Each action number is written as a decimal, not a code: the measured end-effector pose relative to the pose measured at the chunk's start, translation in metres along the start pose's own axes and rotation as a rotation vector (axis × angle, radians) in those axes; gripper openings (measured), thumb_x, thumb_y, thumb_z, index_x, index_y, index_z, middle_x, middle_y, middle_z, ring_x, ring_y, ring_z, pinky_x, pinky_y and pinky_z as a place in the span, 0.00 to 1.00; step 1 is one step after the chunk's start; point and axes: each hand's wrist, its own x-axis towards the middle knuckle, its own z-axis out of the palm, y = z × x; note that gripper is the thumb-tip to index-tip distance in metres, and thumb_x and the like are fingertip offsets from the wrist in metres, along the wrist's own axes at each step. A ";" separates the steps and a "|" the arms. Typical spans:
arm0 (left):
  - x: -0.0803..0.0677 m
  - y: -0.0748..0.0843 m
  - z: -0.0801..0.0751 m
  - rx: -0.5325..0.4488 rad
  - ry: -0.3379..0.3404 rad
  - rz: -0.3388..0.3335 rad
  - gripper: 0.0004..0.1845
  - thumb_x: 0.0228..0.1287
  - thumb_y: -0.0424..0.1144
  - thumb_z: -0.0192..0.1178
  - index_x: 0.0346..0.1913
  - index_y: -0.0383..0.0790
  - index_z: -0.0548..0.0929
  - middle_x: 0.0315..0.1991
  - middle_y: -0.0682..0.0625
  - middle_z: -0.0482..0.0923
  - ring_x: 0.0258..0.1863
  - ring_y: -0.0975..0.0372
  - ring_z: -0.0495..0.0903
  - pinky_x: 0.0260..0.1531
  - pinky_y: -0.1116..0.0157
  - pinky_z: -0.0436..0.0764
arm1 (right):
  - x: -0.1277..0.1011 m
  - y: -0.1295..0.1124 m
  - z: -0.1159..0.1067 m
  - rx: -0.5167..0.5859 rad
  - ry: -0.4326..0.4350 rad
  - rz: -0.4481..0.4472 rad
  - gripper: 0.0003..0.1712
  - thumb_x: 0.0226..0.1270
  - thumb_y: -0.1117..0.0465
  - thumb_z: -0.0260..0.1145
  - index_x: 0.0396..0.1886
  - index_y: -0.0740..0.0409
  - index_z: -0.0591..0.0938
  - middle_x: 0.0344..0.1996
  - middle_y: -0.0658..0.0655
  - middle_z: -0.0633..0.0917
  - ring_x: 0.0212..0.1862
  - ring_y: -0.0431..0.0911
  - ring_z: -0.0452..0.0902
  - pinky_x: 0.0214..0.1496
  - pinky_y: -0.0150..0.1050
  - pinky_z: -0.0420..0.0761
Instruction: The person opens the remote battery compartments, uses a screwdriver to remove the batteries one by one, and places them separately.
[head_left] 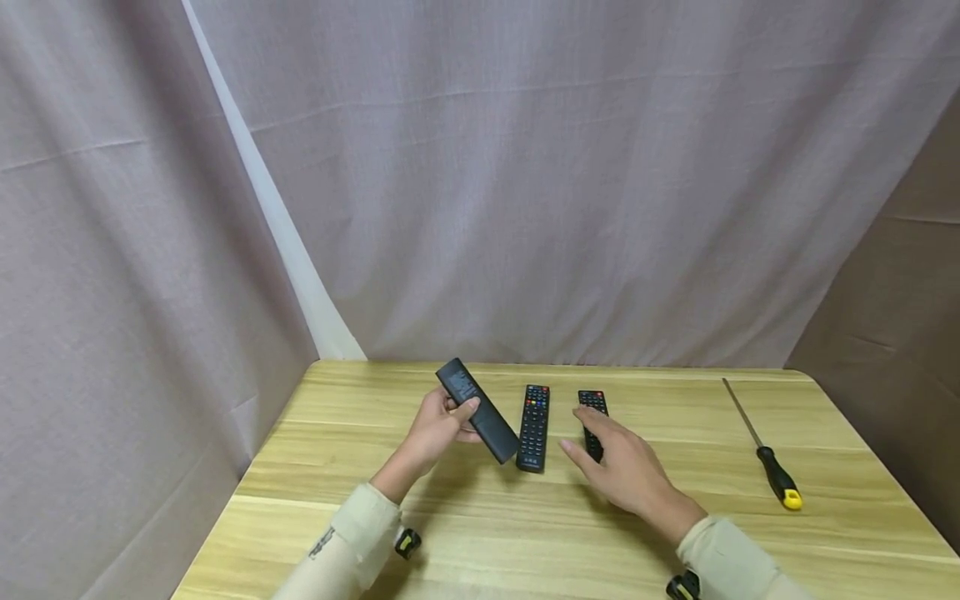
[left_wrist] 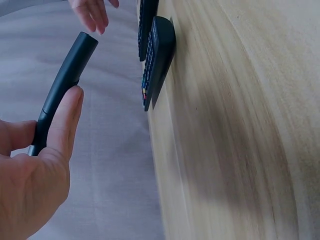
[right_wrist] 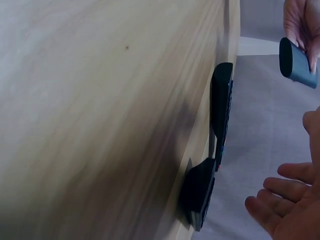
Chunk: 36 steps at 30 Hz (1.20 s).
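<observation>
My left hand (head_left: 438, 429) grips a black remote (head_left: 478, 410) by its middle and holds it tilted above the wooden table (head_left: 465, 533); the left wrist view shows the thumb (left_wrist: 62, 125) lying along this held remote (left_wrist: 62, 90). A second remote (head_left: 533, 427) lies flat, buttons up, at the table's middle. A third remote (head_left: 592, 421) lies just right of it, partly hidden under my right hand (head_left: 622, 467), which hovers above it with fingers spread and relaxed. In the right wrist view both lying remotes (right_wrist: 221, 112) (right_wrist: 198, 192) show edge-on beside my open fingers (right_wrist: 280, 200).
A screwdriver (head_left: 761, 446) with a black and yellow handle lies on the table's right side. Grey cloth hangs behind and to the left of the table; a brown wall stands at the right.
</observation>
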 end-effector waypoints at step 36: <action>-0.010 0.001 0.040 -0.070 -0.088 0.088 0.19 0.81 0.33 0.57 0.66 0.25 0.71 0.57 0.25 0.83 0.42 0.60 0.91 0.43 0.61 0.96 | 0.014 -0.057 0.027 0.716 -0.245 0.148 0.25 0.83 0.42 0.61 0.50 0.62 0.83 0.28 0.58 0.89 0.31 0.46 0.87 0.34 0.37 0.92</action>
